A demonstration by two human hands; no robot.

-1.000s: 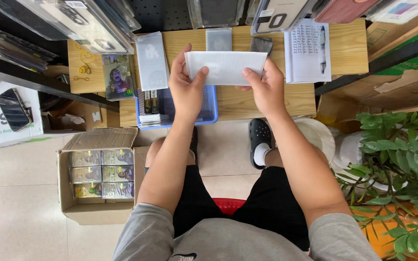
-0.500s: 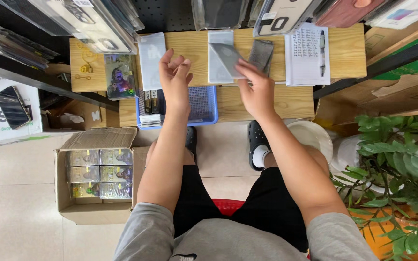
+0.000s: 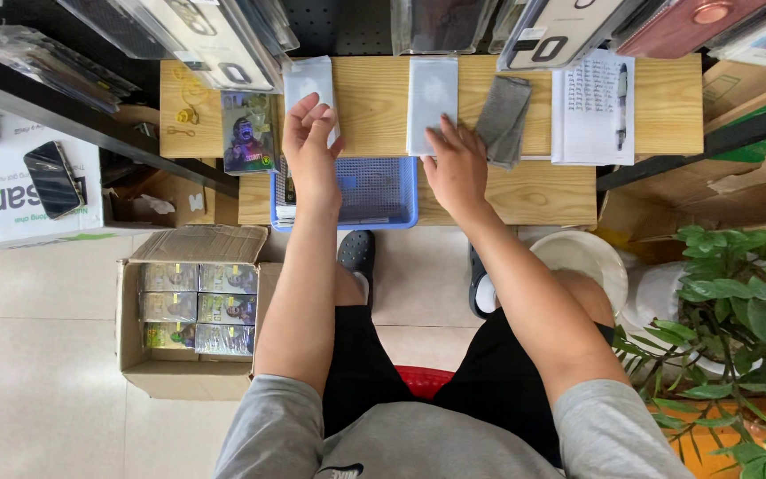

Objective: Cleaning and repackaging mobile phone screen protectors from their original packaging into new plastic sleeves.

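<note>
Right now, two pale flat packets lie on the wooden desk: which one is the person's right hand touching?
The right hand rests on the wider packet beside the grey cloth; the narrower packet lies by the left hand.

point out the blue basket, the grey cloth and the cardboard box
blue basket (image 3: 381, 191): head view, on its mesh floor between the two hands.
grey cloth (image 3: 502, 120): head view, middle of the folded cloth.
cardboard box (image 3: 190, 244): head view, on its open top flap.

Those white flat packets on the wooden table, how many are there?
2: one white packet under the left hand, the other packet touched by the right hand. More may be hidden.
</note>
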